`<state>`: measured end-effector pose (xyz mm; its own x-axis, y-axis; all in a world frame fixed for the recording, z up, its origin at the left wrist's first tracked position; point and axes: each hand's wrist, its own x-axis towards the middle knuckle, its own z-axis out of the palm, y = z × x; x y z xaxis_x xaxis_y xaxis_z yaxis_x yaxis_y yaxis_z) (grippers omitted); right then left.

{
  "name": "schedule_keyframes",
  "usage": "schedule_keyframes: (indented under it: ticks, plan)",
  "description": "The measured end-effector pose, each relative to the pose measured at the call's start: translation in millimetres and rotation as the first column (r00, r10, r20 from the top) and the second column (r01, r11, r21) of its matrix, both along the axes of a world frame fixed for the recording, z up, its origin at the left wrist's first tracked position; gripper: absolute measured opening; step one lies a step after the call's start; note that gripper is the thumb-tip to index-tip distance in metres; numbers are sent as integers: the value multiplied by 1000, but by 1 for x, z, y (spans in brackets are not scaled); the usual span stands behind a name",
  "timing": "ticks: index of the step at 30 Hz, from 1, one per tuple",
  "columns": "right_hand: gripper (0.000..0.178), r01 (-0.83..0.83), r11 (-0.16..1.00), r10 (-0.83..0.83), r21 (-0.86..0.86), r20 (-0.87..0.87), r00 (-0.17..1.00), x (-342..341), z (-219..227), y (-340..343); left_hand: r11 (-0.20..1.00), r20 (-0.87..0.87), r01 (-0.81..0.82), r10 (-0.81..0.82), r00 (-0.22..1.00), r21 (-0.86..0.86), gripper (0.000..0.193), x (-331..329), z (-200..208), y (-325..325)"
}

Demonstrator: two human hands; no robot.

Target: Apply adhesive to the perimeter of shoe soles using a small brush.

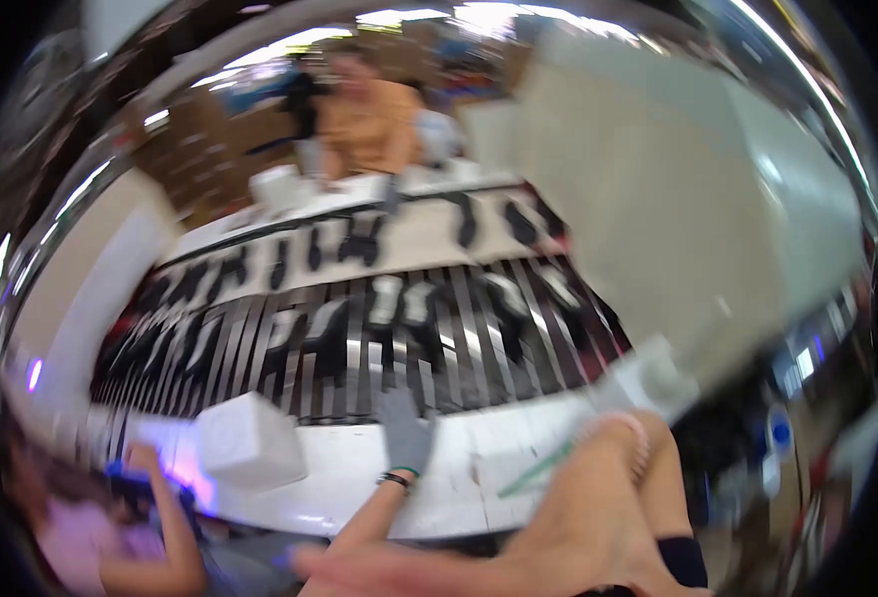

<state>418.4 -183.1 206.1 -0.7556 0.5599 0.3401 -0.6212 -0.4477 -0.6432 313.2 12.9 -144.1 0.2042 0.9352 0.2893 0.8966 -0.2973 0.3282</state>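
Observation:
My left hand [406,433], in a grey glove with dark and green bands at the wrist, lies stretched out over the white table edge. Its fingertips reach the slatted conveyor [469,348], and nothing shows in it. Blurred and very near the camera, my right hand [568,522] is bent back from a wrist with a pink band; one finger stretches left, the rest are cut off or smeared. Beside it a thin green strip [534,473] lies on the white table [459,497]. Dark shoes [328,323], several with pale soles up, rest on the slats.
Behind the slats, a beige belt [419,244] carries several black shoe-shaped pieces [464,219]. A white box-like block [250,443] stands left of my glove. Large pale panels [648,189] rise at the right. A person in orange [369,124] faces me; another in pink [91,532] is at left.

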Motion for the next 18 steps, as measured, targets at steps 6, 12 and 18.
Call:
schedule_keyframes:
  ticks: [6,12,18]
  plan:
    - [150,446,885,-436,134,-94,895,71,22,39,996,-97,74,-79,992,-55,76,23,10,4]
    - [146,369,807,-350,461,-130,928,100,4,28,991,-80,76,-85,993,-112,76,24,9,-10]
    - [143,229,625,-190,746,-139,972,105,-15,31,989,-68,75,-84,994,-126,75,23,16,-12]
